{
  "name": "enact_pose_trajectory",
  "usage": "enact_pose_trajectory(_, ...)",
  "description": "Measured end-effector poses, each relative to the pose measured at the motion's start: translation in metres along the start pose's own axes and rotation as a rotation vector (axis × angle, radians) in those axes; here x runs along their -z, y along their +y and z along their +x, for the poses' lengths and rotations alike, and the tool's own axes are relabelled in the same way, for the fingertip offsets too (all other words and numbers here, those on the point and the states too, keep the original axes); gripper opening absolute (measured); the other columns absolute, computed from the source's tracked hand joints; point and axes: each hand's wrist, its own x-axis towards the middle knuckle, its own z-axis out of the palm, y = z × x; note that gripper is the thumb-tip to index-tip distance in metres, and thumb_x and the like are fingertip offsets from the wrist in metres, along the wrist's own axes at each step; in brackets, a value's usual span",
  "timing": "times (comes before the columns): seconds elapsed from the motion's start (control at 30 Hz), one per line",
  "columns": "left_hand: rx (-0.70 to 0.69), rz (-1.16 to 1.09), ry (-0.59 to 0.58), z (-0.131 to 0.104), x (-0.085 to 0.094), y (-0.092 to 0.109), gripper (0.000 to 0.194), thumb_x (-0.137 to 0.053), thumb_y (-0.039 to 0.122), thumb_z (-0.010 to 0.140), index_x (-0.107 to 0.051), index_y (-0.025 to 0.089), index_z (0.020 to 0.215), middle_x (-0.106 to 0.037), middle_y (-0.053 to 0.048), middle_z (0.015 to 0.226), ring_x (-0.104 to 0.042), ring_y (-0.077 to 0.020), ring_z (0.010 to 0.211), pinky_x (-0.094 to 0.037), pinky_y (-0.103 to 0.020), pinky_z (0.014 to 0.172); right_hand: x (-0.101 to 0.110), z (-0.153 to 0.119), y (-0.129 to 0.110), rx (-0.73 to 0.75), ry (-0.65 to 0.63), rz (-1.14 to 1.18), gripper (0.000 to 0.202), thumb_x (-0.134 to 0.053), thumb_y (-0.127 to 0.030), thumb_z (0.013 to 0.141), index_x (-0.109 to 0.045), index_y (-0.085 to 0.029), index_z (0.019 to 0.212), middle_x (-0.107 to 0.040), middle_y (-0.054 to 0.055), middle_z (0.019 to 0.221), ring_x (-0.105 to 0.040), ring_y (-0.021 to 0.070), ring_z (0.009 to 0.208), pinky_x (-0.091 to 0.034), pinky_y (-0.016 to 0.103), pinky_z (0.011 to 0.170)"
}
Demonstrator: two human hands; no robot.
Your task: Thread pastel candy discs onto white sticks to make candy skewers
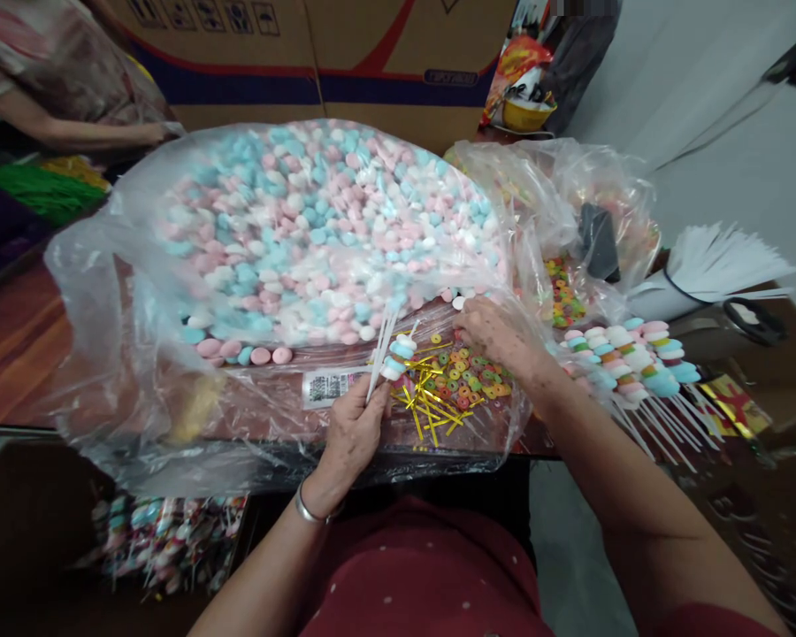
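Note:
My left hand (355, 425), with a bangle at the wrist, is closed around several thin white sticks (383, 341). From the same grip rises a candy skewer (398, 358), threaded with white and pale blue marshmallows. My right hand (494, 336) is to the right, over the edge of a pile of colourful ring candies (461, 376). Its fingers are bent together beside a white marshmallow (459, 303); what they hold, if anything, is hidden. Gold twist ties (431, 407) lie between the hands. Behind them spreads a large clear bag (126, 221) of pink, blue and white marshmallows (318, 212).
Finished candy skewers (637, 358) are stacked at right, near a bundle of white strips (723, 257) and a dark phone-like object (598, 241). A cardboard box (345, 71) stands behind. Below left, a box holds more skewers (165, 540). Another person's arm (86, 133) shows upper left.

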Motion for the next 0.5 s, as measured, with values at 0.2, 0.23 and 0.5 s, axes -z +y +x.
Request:
enact_pose_trajectory(0.2,0.008,-0.001,0.004,0.000,0.000,-0.002,0.027,-0.053,0.038,0.092,-0.063,0.018,0.078,-0.048,0.005,0.058,-0.043,-0.0106,0.055,-0.032,-0.023,0.054,0.002,-0.005,-0.011,-0.013,-0.073,-0.135,0.020,-0.048,-0.012,0.090,-0.068,-0.017,0.093,-0.065,0.011,0.101,-0.055,0.0239,0.097,-0.043,0.032,0.079)
enact_pose_trajectory(0.23,0.011,-0.006,0.004,0.000,-0.001,-0.002,0.027,-0.053,0.039,0.092,-0.064,0.017,0.079,-0.049,0.005,0.058,-0.043,-0.0106,0.055,-0.032,-0.023,0.054,0.000,-0.006,-0.015,-0.028,-0.064,-0.161,0.022,-0.047,-0.011,0.091,-0.067,-0.017,0.097,-0.065,0.012,0.103,-0.055,0.0245,0.099,-0.043,0.032,0.078)
enact_pose_trajectory(0.5,0.001,-0.020,-0.005,0.001,-0.001,-0.003,0.029,-0.052,0.041,0.092,-0.061,0.018,0.076,-0.048,0.005,0.059,-0.043,-0.0104,0.055,-0.032,-0.022,0.053,0.003,-0.003,-0.024,-0.119,-0.043,-0.062,0.020,-0.048,-0.013,0.089,-0.067,-0.015,0.093,-0.066,0.013,0.101,-0.056,0.0247,0.097,-0.043,0.032,0.077)
